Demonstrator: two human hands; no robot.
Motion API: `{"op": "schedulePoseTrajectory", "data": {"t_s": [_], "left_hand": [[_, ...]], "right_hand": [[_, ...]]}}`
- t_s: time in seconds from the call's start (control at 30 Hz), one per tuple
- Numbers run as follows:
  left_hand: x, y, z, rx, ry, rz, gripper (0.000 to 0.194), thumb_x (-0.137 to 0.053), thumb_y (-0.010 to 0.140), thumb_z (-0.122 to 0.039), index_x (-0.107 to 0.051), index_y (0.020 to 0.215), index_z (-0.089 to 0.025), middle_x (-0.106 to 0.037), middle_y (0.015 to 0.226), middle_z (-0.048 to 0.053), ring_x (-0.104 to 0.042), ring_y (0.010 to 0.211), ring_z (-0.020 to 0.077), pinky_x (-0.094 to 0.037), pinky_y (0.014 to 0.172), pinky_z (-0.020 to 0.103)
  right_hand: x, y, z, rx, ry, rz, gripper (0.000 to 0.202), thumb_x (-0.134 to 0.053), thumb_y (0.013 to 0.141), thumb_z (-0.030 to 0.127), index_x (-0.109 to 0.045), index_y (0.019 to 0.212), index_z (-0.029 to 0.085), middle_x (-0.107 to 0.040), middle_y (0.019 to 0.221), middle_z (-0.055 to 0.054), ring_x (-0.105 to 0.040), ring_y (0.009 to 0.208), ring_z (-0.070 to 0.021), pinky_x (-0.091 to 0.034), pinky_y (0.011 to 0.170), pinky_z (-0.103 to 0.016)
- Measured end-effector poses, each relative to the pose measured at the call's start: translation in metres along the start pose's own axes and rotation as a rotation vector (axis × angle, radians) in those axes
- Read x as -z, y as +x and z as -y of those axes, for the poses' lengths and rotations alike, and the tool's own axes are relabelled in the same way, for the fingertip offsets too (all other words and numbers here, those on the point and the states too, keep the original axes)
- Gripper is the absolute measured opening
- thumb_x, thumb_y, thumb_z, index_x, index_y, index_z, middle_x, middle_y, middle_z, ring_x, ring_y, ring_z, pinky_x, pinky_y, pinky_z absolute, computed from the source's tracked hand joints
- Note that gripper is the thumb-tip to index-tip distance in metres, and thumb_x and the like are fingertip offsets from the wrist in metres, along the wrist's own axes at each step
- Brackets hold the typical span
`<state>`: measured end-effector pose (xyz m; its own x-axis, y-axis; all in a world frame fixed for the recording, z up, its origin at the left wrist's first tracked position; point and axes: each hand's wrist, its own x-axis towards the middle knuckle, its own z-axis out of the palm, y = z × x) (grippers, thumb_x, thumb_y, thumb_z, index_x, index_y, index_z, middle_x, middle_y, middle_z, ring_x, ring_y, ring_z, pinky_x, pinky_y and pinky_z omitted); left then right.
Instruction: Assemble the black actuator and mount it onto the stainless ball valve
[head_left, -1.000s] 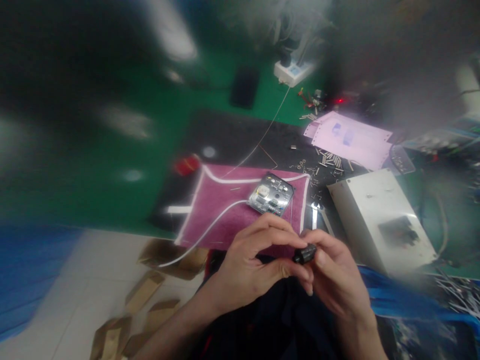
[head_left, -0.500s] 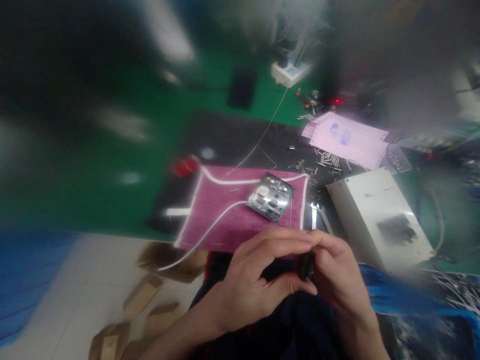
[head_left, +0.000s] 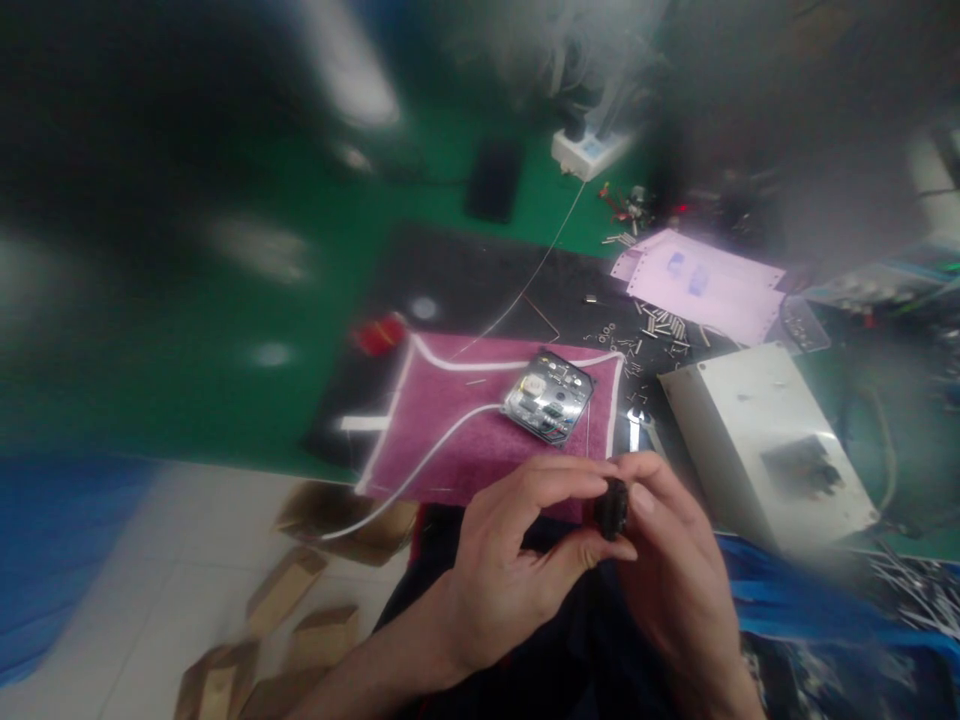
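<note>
- Green table is stretching across the view, with a black mat lying on it and a pink cloth covering part of the mat.
- Close to the cloth's near edge, a small black part is sitting between the fingertips of the left hand and the right hand.
- The left hand is curving like a C, its thumb below the part and its forefinger above, closing on it and leaving a hollow toward the palm.
- The right hand is pinching the part's other side with its thumb; some of its fingers are hiding from view.
- Just beyond, a circuit board is lying on the cloth, with a white cable running from its left side.
- Wrenches are lying between the cloth and a metal box.
- Farther back, loose metal pins are lying near pink papers.
- Cardboard boxes are resting on the floor.
</note>
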<state>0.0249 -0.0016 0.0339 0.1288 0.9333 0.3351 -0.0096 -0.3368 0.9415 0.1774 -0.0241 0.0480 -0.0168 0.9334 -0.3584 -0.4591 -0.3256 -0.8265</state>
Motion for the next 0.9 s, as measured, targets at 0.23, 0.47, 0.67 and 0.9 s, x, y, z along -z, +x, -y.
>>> {"op": "schedulePoseTrajectory", "data": {"t_s": [0.23, 0.47, 0.67, 0.9], "left_hand": [[0.002, -0.001, -0.002, 0.053, 0.004, 0.051, 0.039, -0.082, 0.084, -0.005, -0.065, 0.116, -0.019, -0.075, 0.124, 0.004, -0.072, 0.116, 0.0166, -0.061, 0.102, 0.027], [0.001, -0.007, -0.002, 0.060, 0.102, 0.037, 0.038, -0.079, 0.086, -0.007, -0.065, 0.118, -0.022, -0.078, 0.122, -0.001, -0.077, 0.106, 0.0119, -0.060, 0.098, 0.019], [-0.003, -0.008, -0.002, 0.079, 0.149, 0.022, 0.038, -0.077, 0.088, -0.008, -0.066, 0.121, -0.022, -0.079, 0.118, -0.003, -0.077, 0.101, 0.0071, -0.057, 0.095, 0.011], [-0.002, -0.015, -0.002, 0.168, 0.161, 0.047, 0.037, -0.076, 0.091, -0.012, -0.066, 0.124, -0.025, -0.079, 0.118, -0.005, -0.076, 0.099, 0.0061, -0.058, 0.093, 0.011]], "right_hand": [[0.003, -0.007, -0.008, 0.284, -0.278, -0.069, 0.020, -0.071, 0.098, 0.022, -0.065, 0.116, 0.028, -0.063, 0.112, -0.001, -0.063, 0.096, -0.0106, -0.055, 0.081, -0.016], [-0.001, -0.010, -0.018, 0.421, -0.339, -0.111, 0.021, -0.068, 0.098, 0.016, -0.064, 0.114, 0.028, -0.059, 0.111, 0.000, -0.062, 0.100, -0.0097, -0.056, 0.086, -0.016], [0.008, -0.012, -0.030, 0.351, -0.303, -0.155, 0.018, -0.067, 0.098, 0.018, -0.064, 0.114, 0.028, -0.057, 0.109, -0.001, -0.061, 0.097, -0.0124, -0.055, 0.081, -0.020], [0.015, -0.012, -0.036, 0.303, -0.305, -0.163, 0.017, -0.069, 0.098, 0.021, -0.063, 0.112, 0.027, -0.058, 0.107, -0.001, -0.060, 0.095, -0.0138, -0.052, 0.079, -0.022]]}}
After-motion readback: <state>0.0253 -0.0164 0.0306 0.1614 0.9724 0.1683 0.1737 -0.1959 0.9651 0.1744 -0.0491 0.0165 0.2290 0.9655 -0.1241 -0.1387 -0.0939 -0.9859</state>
